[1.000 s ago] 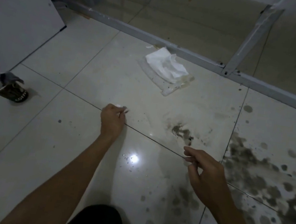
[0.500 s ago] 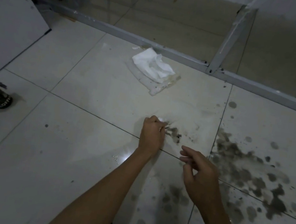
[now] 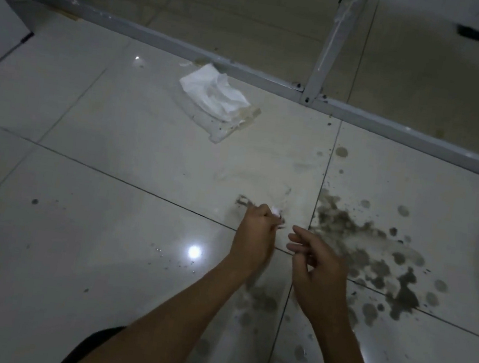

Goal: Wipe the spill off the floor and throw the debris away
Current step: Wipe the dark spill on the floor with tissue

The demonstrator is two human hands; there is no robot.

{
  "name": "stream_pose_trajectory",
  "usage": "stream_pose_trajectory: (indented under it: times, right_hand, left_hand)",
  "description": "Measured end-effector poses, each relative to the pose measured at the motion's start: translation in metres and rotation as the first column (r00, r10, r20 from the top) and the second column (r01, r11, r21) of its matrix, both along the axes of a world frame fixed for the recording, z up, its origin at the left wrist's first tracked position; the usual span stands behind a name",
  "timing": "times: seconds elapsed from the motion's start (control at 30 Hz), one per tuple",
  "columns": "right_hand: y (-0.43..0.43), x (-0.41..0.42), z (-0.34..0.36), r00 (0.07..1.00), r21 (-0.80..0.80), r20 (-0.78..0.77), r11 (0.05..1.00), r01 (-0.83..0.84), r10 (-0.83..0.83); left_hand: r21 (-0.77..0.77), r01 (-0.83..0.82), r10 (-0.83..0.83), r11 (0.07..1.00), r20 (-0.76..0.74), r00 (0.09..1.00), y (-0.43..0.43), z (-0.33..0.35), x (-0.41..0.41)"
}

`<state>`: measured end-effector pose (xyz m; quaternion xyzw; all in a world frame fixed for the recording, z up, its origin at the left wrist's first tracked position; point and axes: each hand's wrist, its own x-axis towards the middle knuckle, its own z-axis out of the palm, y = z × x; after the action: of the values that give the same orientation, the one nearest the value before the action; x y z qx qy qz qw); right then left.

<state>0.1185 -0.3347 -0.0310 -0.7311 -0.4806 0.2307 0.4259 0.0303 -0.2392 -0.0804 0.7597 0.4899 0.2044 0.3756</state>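
**Spill on glossy tile, one hand pinching a scrap of tissue**

Spill (image 3: 375, 254) covers the right part of the floor (image 3: 89, 222) as a dark grey, gritty patch with ragged edges, breaking up into round droplets and one darker wet blot at its lower right. Smaller faint drops trail along the grout line toward the bottom of the view. The floor is large, pale, polished tiles with thin dark joints; a bright point of light reflects off the glaze near the middle.

The left hand (image 3: 253, 238) is down at the floor just left of the patch, its grip pressed together on a small white scrap of tissue (image 3: 276, 211) that shows between the fingertips, beside a short dark smear. The right hand (image 3: 321, 271) hovers just beside it, above the edge of the spill, its grip loosely curled and half spread, holding nothing that can be seen.

Farther back lies a crumpled white tissue (image 3: 213, 91), soft and creased, resting on a flat, translucent plastic wrapper (image 3: 226, 131) flecked with brownish stains. It sits close to a grey metal frame rail (image 3: 159, 37) that runs across the floor, joined to an upright post with glass panels behind.

No writing can be read anywhere; a dark object at the left edge is cut off by the frame.
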Motion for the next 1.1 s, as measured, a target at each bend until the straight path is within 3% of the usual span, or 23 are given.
stream_pose_trajectory:
  times: [0.33, 0.67, 0.8, 0.9, 1.1]
  right_hand:
    - [-0.029, -0.003, -0.010, 0.991, -0.006, -0.065, 0.993, 0.119, -0.119]
    - [-0.024, -0.008, -0.032, 0.990, 0.003, -0.110, 0.996, 0.085, -0.084]
    - [-0.022, -0.009, -0.035, 0.990, 0.020, -0.112, 0.996, 0.084, -0.081]
    - [-0.021, -0.008, -0.032, 0.991, 0.037, -0.107, 0.996, 0.087, -0.082]
    - [-0.025, -0.002, -0.024, 0.992, 0.028, -0.058, 0.993, 0.115, -0.113]
  left_hand:
    - [0.066, 0.236, -0.221, 0.969, -0.188, 0.957, -0.018, -0.003, -0.021]
    - [0.176, -0.096, 0.120, 0.980, -0.136, 0.983, 0.077, 0.014, -0.052]
    - [0.190, -0.171, 0.192, 0.967, -0.098, 0.977, 0.073, 0.011, -0.048]
    - [0.208, -0.085, 0.095, 0.975, -0.042, 0.995, 0.049, 0.014, -0.040]
    - [0.171, 0.132, -0.115, 0.976, -0.104, 0.988, -0.024, 0.007, -0.027]
